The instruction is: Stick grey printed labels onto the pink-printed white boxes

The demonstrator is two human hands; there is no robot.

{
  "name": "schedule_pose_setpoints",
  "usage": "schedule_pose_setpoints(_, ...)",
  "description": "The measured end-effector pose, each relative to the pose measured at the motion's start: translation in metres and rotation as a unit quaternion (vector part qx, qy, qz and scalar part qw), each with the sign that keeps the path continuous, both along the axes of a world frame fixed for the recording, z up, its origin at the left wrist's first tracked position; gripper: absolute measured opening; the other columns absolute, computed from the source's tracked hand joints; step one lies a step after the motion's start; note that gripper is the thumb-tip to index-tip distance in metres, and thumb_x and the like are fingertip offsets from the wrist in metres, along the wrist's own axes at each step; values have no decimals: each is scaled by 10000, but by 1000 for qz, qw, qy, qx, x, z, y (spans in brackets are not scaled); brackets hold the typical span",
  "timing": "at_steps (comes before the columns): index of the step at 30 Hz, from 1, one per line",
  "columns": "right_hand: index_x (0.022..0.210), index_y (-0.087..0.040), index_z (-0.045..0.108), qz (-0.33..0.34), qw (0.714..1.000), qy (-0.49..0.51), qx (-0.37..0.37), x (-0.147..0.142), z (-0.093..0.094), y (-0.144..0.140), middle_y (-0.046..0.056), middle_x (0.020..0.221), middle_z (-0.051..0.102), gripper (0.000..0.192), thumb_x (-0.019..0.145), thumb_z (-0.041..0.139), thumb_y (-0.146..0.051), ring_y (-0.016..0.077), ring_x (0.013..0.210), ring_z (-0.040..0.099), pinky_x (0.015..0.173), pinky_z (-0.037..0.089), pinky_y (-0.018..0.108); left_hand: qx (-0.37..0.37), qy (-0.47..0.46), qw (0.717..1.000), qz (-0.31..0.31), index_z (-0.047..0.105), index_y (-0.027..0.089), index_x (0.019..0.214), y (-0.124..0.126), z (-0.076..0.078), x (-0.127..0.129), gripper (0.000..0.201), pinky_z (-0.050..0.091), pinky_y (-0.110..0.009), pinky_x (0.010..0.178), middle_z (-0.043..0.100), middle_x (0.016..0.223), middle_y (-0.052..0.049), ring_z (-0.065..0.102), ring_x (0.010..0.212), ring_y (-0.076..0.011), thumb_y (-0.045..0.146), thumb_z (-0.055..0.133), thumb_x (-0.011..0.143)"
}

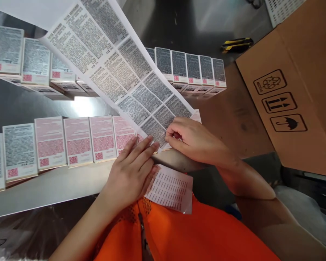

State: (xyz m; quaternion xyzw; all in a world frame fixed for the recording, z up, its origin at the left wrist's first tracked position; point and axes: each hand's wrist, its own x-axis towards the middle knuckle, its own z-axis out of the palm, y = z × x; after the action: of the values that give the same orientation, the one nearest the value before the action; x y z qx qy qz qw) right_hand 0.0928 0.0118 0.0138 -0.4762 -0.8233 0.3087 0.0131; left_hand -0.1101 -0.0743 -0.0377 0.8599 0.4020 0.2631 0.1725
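A long sheet of printed labels (141,87) slants across the view over rows of small boxes. Thumb and fingers of my right hand (191,139) are pinched together at its lower corner. Fingers stretched, my left hand (133,170) lies beside that corner, fingertips over the front row of boxes. A smaller sheet with rows of tiny print (171,188) sticks out from under my left thumb, past the table edge. In the front row stand white boxes with pink print (77,141). The box under the sheet's corner is mostly hidden.
Boxes with grey printed labels (19,152) continue the front row at left. A back row of boxes (194,69) stands behind, partly covered by the sheet. A black and yellow cutter (237,45) lies near a large cardboard carton (296,87). The metal table's edge (57,192) runs in front.
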Motion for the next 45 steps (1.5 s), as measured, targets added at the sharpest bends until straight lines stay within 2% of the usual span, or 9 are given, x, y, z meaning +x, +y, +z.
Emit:
schedule_pose_setpoints(7,789,-202,536,-82,993,68,50,10,-15,-5,1,872,582,189,816,718,-242,133,716,536,620,399,266,-3,-17,1000,5,643,121,972,1,-1,1,103,320,-518,1178,667,1288,-129,514,1331,-305,128,567,904)
schedule_pose_setpoints(10,1049,-217,601,-77,985,59,145,16,-18,-9,88,1215,607,288,842,729,-371,244,1046,587,816,443,357,-9,-39,999,-9,639,122,956,-1,-1,-2,84,323,-515,1176,682,1257,-127,518,1323,-306,129,572,904)
schedule_pose_setpoints(13,1273,-264,584,4,976,-34,216,20,-16,-20,90,1448,528,371,947,599,-441,327,1355,422,1009,296,505,-35,-72,996,-35,626,135,961,-6,3,-7,91,331,-514,1173,708,1189,-107,553,1276,-284,119,557,903)
schedule_pose_setpoints(16,1248,-251,623,29,972,-55,227,26,-17,-33,87,1360,618,321,985,548,-420,296,1316,493,1007,268,515,-69,-118,990,-30,601,154,944,-11,11,-15,92,347,-528,1160,709,1165,-107,557,1260,-268,118,525,906)
schedule_pose_setpoints(21,1206,-199,670,25,978,-8,209,38,-19,-38,123,1307,641,307,952,616,-363,297,1265,534,989,360,476,-128,-135,981,59,590,180,941,3,22,-20,98,312,-503,1193,680,1259,-95,499,1343,-238,148,498,941)
schedule_pose_setpoints(27,1146,-194,684,-20,981,60,183,29,11,-33,68,1115,705,218,974,553,-215,216,1035,639,896,487,353,-187,-112,973,75,654,204,996,22,16,-13,165,291,-435,1209,731,1176,-19,528,1322,-182,220,492,975)
schedule_pose_setpoints(30,1108,-161,691,26,982,94,161,5,18,-38,70,1006,695,210,974,565,-262,197,912,642,787,506,318,-188,-118,971,84,667,197,1037,20,16,-13,178,275,-422,1215,724,1198,-30,524,1325,-172,230,503,974)
schedule_pose_setpoints(35,940,-148,705,44,982,118,143,-22,2,-46,38,854,657,166,970,545,-181,159,800,623,734,499,275,-246,-148,956,69,680,206,1061,19,21,-18,233,216,-412,1238,689,1271,-36,467,1375,-155,256,462,996)
schedule_pose_setpoints(45,930,-156,690,5,986,98,136,-24,-7,-57,63,935,691,195,978,502,-177,181,853,642,772,491,305,-261,-148,953,49,672,165,1144,21,20,-22,288,157,-356,1251,644,1340,-62,417,1408,-135,243,436,998)
